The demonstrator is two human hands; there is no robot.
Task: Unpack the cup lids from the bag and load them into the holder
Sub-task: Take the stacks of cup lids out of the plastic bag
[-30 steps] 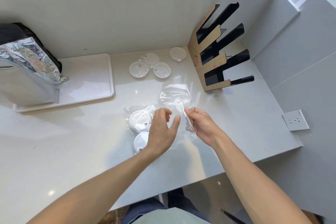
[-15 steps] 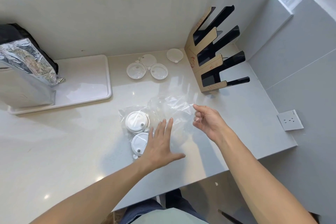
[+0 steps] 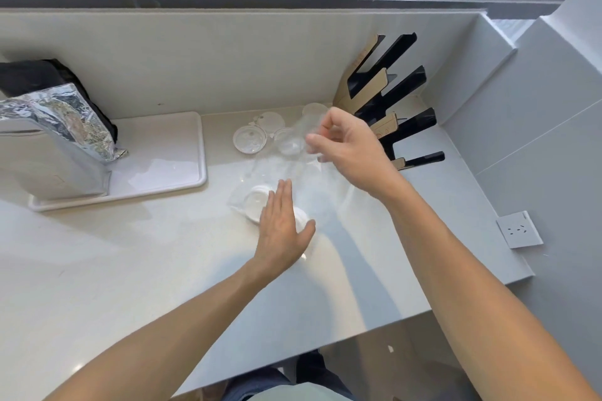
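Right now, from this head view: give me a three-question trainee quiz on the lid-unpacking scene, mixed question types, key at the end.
1. True or false: the left hand lies flat with straight fingers on the white lids.
2. What does the right hand pinch? A) clear bag B) foil pouch C) holder
3. Fill in: the foil pouch stands on the white ____.

Key: 1 true; 2 A; 3 tray.

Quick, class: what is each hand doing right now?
Left hand: open, flat on the bagged lids.
Right hand: pinching the clear bag, lifting it.
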